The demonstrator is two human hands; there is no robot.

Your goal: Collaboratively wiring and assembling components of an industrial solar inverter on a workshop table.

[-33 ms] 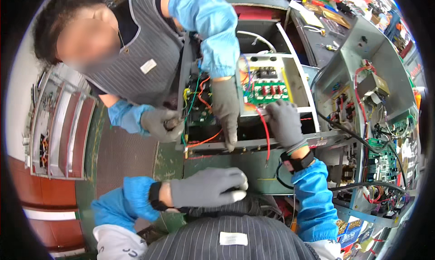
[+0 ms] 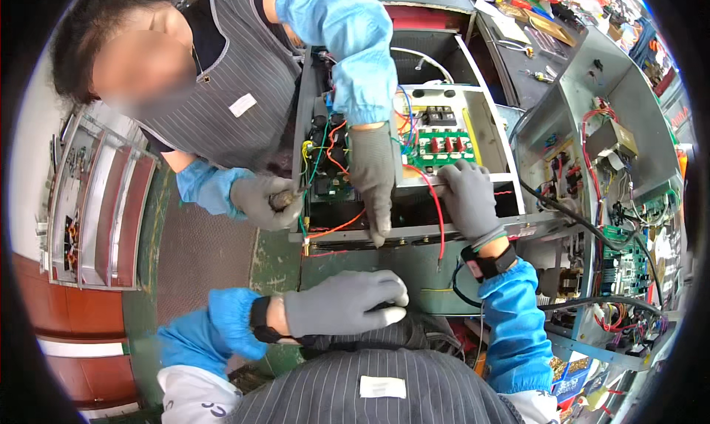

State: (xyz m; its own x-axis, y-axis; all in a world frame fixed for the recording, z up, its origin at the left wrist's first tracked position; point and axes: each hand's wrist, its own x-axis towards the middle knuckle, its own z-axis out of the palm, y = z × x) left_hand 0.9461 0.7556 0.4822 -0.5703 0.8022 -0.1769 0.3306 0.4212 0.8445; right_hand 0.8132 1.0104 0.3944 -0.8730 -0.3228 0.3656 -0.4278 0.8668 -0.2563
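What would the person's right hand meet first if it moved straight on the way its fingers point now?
The right hand points up the picture, fingertips on the white metal frame. Straight ahead lies the green circuit board with red blocks, probably first, though depth is unclear.

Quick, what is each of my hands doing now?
Left hand: open, flat, palm down on something dark, holding nothing.
Right hand: fingers bent over the metal chassis edge, holding nothing else.
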